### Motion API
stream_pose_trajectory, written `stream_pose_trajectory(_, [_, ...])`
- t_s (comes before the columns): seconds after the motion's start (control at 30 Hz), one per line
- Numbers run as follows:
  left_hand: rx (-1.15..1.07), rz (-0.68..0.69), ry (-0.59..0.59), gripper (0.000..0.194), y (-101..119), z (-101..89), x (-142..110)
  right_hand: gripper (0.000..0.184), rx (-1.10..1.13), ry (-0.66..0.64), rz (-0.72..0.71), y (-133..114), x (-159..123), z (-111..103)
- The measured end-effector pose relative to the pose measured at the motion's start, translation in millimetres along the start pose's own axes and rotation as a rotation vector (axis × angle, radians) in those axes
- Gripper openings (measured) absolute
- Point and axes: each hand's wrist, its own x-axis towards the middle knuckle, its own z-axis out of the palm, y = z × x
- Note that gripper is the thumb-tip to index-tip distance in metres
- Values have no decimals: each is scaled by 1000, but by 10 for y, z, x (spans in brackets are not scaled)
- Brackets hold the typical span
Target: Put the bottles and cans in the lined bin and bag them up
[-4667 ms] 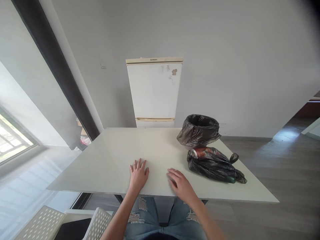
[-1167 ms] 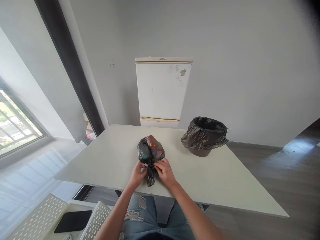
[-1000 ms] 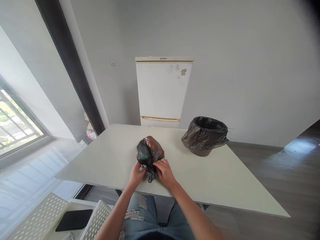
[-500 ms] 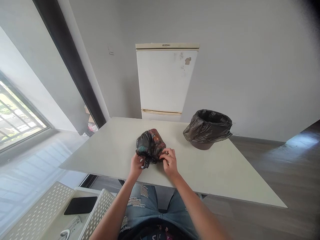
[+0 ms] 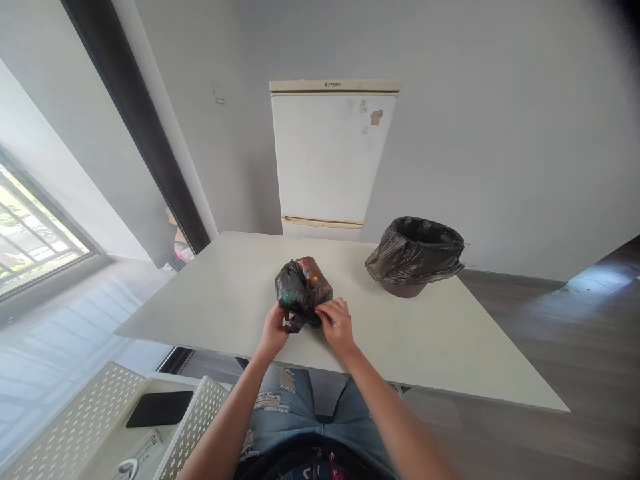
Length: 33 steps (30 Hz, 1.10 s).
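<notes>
A filled black plastic bag (image 5: 303, 287) lies on the white table (image 5: 240, 267) in front of me, with reddish and green contents showing through its thin film. Its gathered, knotted end points toward me. At the near left of the bag, my left hand (image 5: 275, 327) is closed on the plastic, its fingertips partly hidden under the bag. On the other side, my right hand (image 5: 336, 323) pinches the gathered plastic near the knot between thumb and fingers.
A bin (image 5: 403, 289) lined with a black bag stands at the table's right rear. Behind the table is a white fridge (image 5: 330, 153). A white perforated basket (image 5: 83, 420) at lower left holds a dark flat object (image 5: 160, 409) and a white cable (image 5: 131, 465).
My right hand has shifted left from the bag's right side to its gathered end and now pinches there. The bag has turned slightly, and the left hand stays at its near left.
</notes>
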Motion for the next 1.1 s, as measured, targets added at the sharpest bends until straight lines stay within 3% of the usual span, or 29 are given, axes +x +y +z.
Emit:
stream_pose_trajectory(0.13, [-65, -29, -38, 31, 55, 11, -2, 23, 72, -65, 88, 17, -5, 12])
stream_pose_trajectory(0.23, [-103, 3, -78, 27, 92, 38, 41, 21, 88, -177, 60, 30, 38, 66])
stream_pose_trajectory(0.33, [-58, 13, -55, 21, 159, 81, 140, 15, 96, -208, 44, 6, 190, 51])
stream_pose_trajectory(0.47, [63, 80, 18, 13, 322, 125, 291, 17, 104, -142, 33, -111, 520, -160])
stream_pose_trajectory(0.6, [215, 162, 100, 5, 461, 117, 344, 18, 114, -166, 13, -239, 775, -433])
stream_pose_trajectory(0.67, [229, 166, 122, 8, 477, 95, 331, 20, 169, -156, 77, -245, 819, -507])
stream_pose_trajectory(0.83, [247, 212, 146, 11, 393, -14, 283, 34, 357, 32, 373, -53, 779, -491])
stream_pose_trajectory(1.0, [335, 172, 247, 15, 225, -242, 283, 37, 468, 386, 560, 218, 735, -513])
stream_pose_trajectory(1.1, [386, 108, 308, 12, 117, -387, 295, 37, 536, 429, 653, 348, 698, -574])
